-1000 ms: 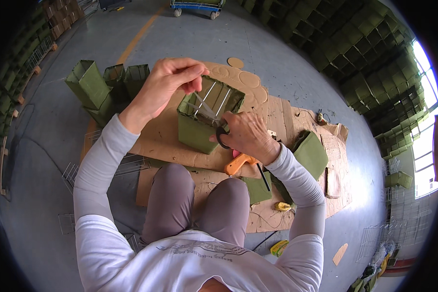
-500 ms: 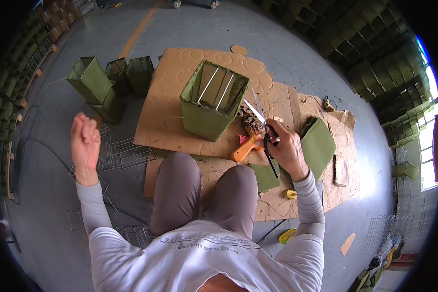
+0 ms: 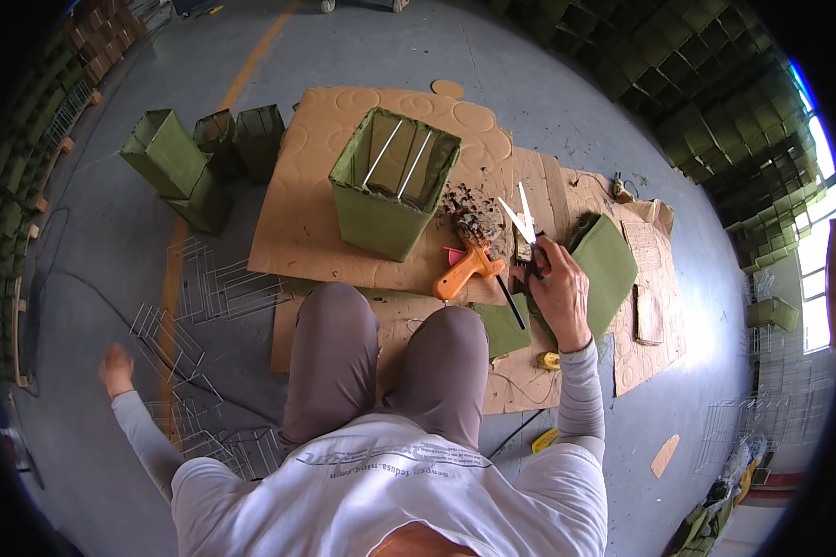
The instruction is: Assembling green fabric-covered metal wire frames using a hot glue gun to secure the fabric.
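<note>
My right hand [image 3: 561,292] is closed round the scissors [image 3: 522,219], whose white blades point away from me and stand apart. Just left of it, an orange glue gun [image 3: 464,271] lies by a clump of dark, crumbly bits [image 3: 474,212]. My left hand [image 3: 116,369] hangs far out to the left over wire frames, smeared by motion, so its fingers are hard to make out. A green fabric-covered box [image 3: 385,218], open at the top with two white wires across its mouth, stands upright on the cardboard [image 3: 297,223] in front of my knees.
More green boxes [image 3: 172,158] stand on the floor at the left, beyond scattered wire frames [image 3: 223,283]. A green fabric piece [image 3: 604,274] lies right of my right hand. A yellow tape measure [image 3: 548,360] sits near my right forearm. Green boxes [image 3: 687,102] are piled at the far right.
My left hand has swung outward and down to the left, away from the boxes. The right hand has lifted the scissors slightly right, off the glue gun, and their blades have turned more upright.
</note>
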